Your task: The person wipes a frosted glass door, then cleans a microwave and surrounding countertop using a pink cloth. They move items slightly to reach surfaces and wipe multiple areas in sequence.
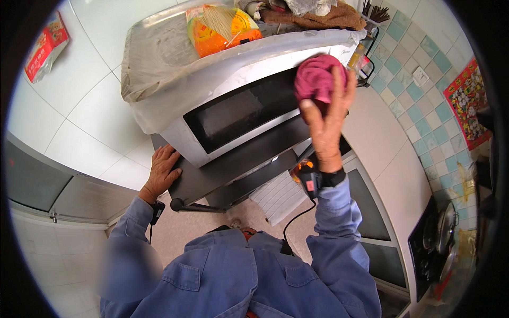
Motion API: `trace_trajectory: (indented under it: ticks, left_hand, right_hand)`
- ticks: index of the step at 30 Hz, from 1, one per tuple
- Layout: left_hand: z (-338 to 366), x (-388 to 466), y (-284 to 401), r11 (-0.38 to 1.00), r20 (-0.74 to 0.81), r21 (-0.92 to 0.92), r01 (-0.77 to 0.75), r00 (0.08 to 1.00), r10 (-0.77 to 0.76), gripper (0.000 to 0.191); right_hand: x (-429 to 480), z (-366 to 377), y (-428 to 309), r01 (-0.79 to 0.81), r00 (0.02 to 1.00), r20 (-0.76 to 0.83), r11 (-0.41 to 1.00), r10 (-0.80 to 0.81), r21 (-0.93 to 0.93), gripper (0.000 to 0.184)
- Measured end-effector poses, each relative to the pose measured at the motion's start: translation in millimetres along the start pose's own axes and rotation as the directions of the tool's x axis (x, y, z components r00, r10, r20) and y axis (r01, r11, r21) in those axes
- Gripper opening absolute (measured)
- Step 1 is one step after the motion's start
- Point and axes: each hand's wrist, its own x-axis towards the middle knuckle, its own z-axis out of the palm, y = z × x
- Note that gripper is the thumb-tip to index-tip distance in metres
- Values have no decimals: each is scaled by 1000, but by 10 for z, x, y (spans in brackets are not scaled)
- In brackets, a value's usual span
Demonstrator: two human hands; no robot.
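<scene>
A crumpled magenta cloth (316,77) is under my right hand (328,107), against the right part of a white microwave oven's (181,137) front. Some fingers of that hand are spread over the cloth and slightly blurred. The dark door window (242,109) shows to the left of the cloth. My left hand (164,169) lies on the left end of a dark shelf rack (222,171), next to the microwave's lower left corner, and holds nothing. A cloudy plastic cover (155,71) drapes over the microwave's top.
An opened orange packet of dry noodles (218,30) and a brown cloth (314,18) lie on top. At right are a pale countertop (373,119), a wire rack (370,67) and a black hob with pans (431,238). A cable (292,218) hangs from my right wrist.
</scene>
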Motion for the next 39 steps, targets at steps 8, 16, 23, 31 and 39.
trace_trajectory:
  ticks: [8, 16, 23, 31, 39]
  left_hand:
    - [22, 1, -7, 1000, -15, 3, 2, 1000, -2, 64]
    - [30, -7, -15, 1000, -11, 2, 6, 1000, -6, 64]
    - [24, -23, -16, 1000, -13, -11, -8, 1000, 8, 66]
    - [14, -31, -23, 1000, -1, 5, 20, 1000, -20, 66]
    - [6, -8, 3, 1000, 0, 6, 9, 1000, -9, 66]
  right_hand:
    - [-542, 438, 460, 108, 992, -16, 913, -124, -394, 82]
    - [-1018, 129, 230, 3, 952, 295, 965, 77, -261, 63]
    - [-261, -25, -176, -31, 994, -102, 996, 40, 88, 54]
    - [-539, 557, -347, 165, 986, 10, 983, -165, -82, 63]
    - [-1194, 198, -258, -187, 920, 386, 944, 71, 271, 56]
